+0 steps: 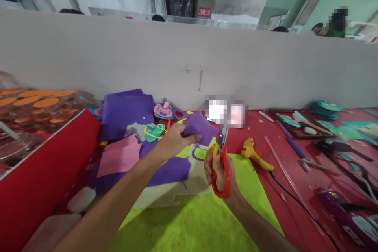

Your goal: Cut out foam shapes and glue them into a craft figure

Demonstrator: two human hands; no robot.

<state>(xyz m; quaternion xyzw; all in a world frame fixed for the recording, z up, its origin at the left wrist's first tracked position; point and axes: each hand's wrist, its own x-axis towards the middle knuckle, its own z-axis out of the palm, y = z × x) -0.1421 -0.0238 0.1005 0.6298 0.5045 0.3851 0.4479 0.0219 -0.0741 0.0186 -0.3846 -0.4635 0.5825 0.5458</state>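
Observation:
My left hand (174,141) pinches a small piece of purple felt (200,126) and holds it up above the table. My right hand (220,171) is closed through the red and yellow handles of a pair of scissors (222,157). The scissor blades point up at the lower right edge of the purple piece. Under both hands lie a lime-green felt sheet (201,212), a white sheet (177,189) and a larger purple sheet (171,169).
A yellow glue gun (255,154) with a black cord lies right of the scissors on the red table (283,189). Purple and pink felt sheets (124,126) pile up at left. A red box (44,173), clear orange-lidded containers (32,106), and a grey partition wall (189,55) are nearby.

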